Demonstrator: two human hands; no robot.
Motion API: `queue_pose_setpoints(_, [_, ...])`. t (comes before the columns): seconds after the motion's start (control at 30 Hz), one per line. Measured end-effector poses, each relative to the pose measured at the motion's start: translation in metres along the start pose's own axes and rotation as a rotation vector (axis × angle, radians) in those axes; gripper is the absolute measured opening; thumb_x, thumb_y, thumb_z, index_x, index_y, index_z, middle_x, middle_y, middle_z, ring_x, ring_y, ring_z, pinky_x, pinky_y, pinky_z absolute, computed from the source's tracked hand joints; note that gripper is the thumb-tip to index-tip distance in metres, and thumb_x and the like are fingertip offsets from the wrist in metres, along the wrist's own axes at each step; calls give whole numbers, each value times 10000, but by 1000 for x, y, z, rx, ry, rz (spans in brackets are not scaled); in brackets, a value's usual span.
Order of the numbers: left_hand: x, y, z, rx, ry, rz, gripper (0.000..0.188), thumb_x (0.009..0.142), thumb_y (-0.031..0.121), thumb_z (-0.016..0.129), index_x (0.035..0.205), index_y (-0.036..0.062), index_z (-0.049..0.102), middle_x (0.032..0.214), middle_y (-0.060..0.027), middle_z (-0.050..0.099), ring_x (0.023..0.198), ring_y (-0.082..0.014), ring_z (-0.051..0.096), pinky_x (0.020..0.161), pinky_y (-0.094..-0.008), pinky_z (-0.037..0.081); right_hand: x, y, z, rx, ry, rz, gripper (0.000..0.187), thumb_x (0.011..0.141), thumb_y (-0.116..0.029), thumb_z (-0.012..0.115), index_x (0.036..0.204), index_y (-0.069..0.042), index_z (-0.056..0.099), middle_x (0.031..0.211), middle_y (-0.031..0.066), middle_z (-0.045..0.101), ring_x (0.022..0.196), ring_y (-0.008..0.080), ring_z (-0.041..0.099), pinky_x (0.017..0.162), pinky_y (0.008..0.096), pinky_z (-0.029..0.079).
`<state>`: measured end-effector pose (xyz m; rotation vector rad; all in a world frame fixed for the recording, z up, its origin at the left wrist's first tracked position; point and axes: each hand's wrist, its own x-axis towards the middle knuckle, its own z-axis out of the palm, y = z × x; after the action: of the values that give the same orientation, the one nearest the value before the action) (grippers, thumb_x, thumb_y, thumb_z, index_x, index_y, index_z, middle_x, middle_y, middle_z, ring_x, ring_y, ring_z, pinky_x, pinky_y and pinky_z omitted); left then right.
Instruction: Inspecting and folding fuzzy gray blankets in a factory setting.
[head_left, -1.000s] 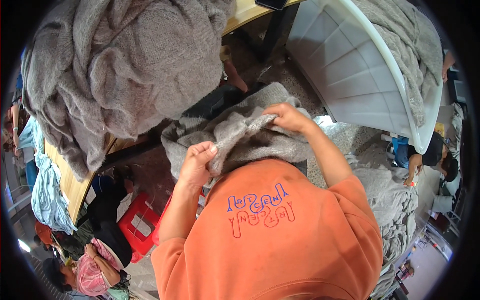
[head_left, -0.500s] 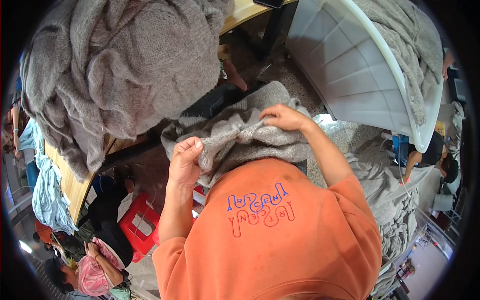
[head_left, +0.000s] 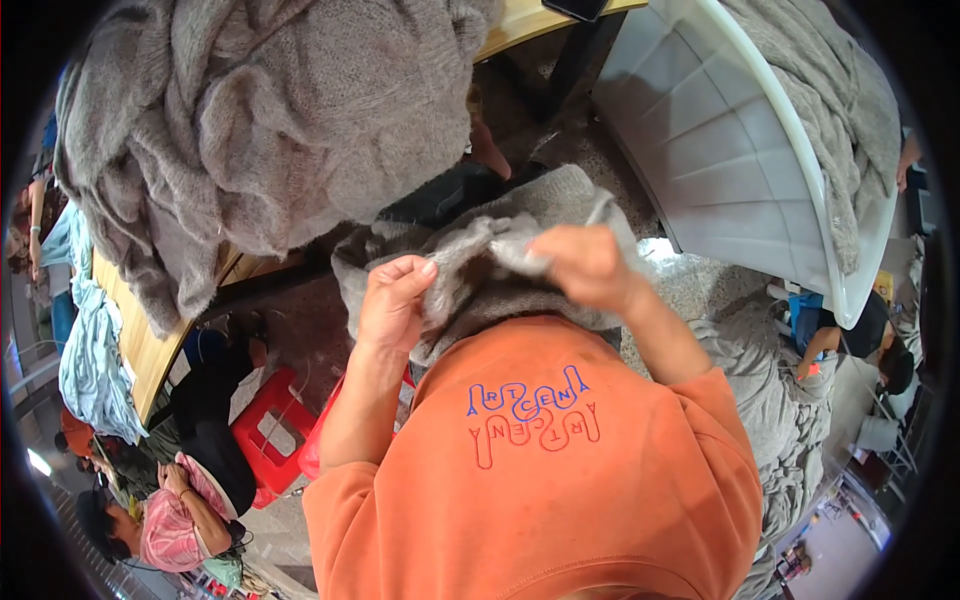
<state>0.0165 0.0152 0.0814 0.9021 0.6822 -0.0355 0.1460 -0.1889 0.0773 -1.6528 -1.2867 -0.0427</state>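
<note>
Gripping grey knit piece point(head_left: 465, 270) between thumb and fingers of left hand point(head_left: 390, 305); pinching it with right hand point(head_left: 592, 265), blurred. Holding it bunched just beyond front of orange shirt point(head_left: 540, 480). Facing grey knit heap point(head_left: 290, 120) on wooden tabletop point(head_left: 140, 355) beyond shirt to left, white tub point(head_left: 730, 150) beyond shirt to right. Sitting near red stool point(head_left: 272, 392), left of shirt.

My right hand point(head_left: 592, 268) is blurred and hides part of the grey knit point(head_left: 565, 192); the top edge cuts off the fuzzy heap point(head_left: 300, 120) and a black slab point(head_left: 576, 7).
</note>
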Motion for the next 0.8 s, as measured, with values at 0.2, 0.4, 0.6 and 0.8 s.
queue_pose_setpoints(0.2, [1,-7,20,132,-141,-56,83,784,55,604,708,24,600,624,7,571,508,-47,473,445,-188,358,16,-32,29,-111,-131,-224,200,586,-31,581,785,-17,572,728,62,555,532,177,534,450,275,416])
queue_pose_setpoints(0.4, [-2,-10,16,197,-132,-23,97,797,35,585,703,14,590,624,8,563,534,-37,466,472,-177,354,8,-20,47,-162,-39,-181,74,643,-101,551,696,-60,520,626,25,465,513,161,490,440,296,391])
queue_pose_setpoints(0.6, [-11,-16,17,271,-70,121,28,780,-14,587,777,-16,615,697,-7,595,594,-38,496,511,-176,397,15,-20,57,-77,11,-73,53,667,-50,554,695,-65,512,677,44,492,551,210,525,451,336,431])
queue_pose_setpoints(0.8, [-12,-22,10,358,10,175,132,715,-85,599,830,-29,631,733,-34,618,639,-57,533,568,-186,434,4,-7,56,112,-294,63,136,654,2,556,779,-48,535,832,101,577,658,286,572,507,336,467])
